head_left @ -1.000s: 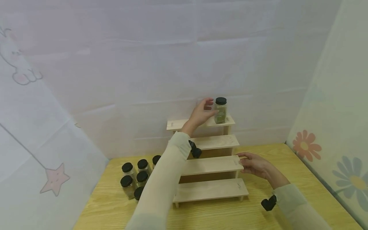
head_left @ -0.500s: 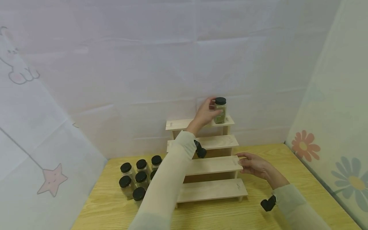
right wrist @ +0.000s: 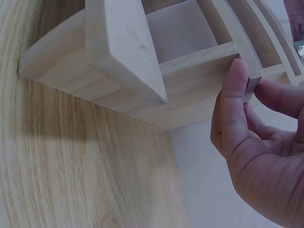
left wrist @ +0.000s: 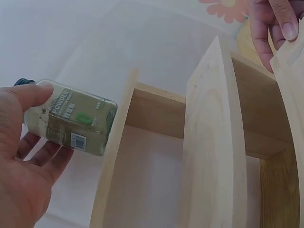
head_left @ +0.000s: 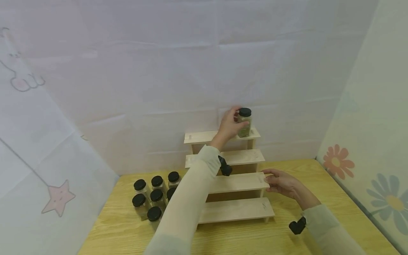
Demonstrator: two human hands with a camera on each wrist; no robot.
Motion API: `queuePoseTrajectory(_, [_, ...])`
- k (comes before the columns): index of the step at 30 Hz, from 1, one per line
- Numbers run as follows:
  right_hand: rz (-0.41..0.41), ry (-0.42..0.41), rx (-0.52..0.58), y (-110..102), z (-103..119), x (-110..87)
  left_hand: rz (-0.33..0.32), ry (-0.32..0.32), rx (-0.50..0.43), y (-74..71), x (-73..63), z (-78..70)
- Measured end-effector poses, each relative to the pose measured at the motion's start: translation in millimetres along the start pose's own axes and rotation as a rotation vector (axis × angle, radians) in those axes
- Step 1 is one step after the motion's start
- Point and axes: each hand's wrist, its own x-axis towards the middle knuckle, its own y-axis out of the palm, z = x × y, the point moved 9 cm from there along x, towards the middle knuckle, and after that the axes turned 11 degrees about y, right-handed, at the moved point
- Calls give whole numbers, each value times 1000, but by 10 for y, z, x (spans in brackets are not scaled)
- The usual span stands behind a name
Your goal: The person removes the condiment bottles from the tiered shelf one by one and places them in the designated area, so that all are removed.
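Note:
A spice jar [head_left: 244, 131] with a black lid and green-tan powder stands at the right end of the top step of a four-tier wooden rack [head_left: 240, 183]. My left hand [head_left: 228, 127] holds it, thumb across the front and fingers behind. In the left wrist view, the word POWDER shows on the label of the jar [left wrist: 78, 116], whose base is at the top board. My right hand [head_left: 283, 182] pinches the right end of the second step from the bottom. From the right wrist view, thumb and fingers of the hand [right wrist: 266, 152] grip that board's corner.
Several black-lidded jars [head_left: 139, 200] stand grouped on the wooden table [head_left: 108, 226] left of the rack, partly hidden by my left sleeve [head_left: 181, 209]. A white cloth backdrop [head_left: 165, 88] rises close behind the rack. A printed side sheet [head_left: 376, 141] borders the right.
My left hand has moved slightly right onto the jar, and its thumb and fingers have closed round it. The jar stays in place. My right hand keeps its hold on the rack.

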Motion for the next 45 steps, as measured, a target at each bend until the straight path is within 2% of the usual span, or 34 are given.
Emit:
queuePoseTrajectory(5, [6, -7, -11, 16, 29, 1, -32, 17, 5, -105, -13, -128])
queuePoseTrajectory(11, [19, -21, -17, 13, 67, 10, 33, 32, 11, -214, -69, -270])
queuePoseTrajectory(18, [29, -19, -18, -14, 72, 10, 63, 1, -32, -337, -198, -274])
queuePoseTrajectory(22, [31, -13, -18, -29, 50, 8, 82, 10, -44, -392, -292, -301])
queuePoseTrajectory(33, [28, -11, -5, -67, 77, 3, 109, 61, -41, -551, -519, -380])
queuePoseTrajectory(45, [27, -19, -10, -63, 94, 51, 135, 31, -3, -816, -841, -333])
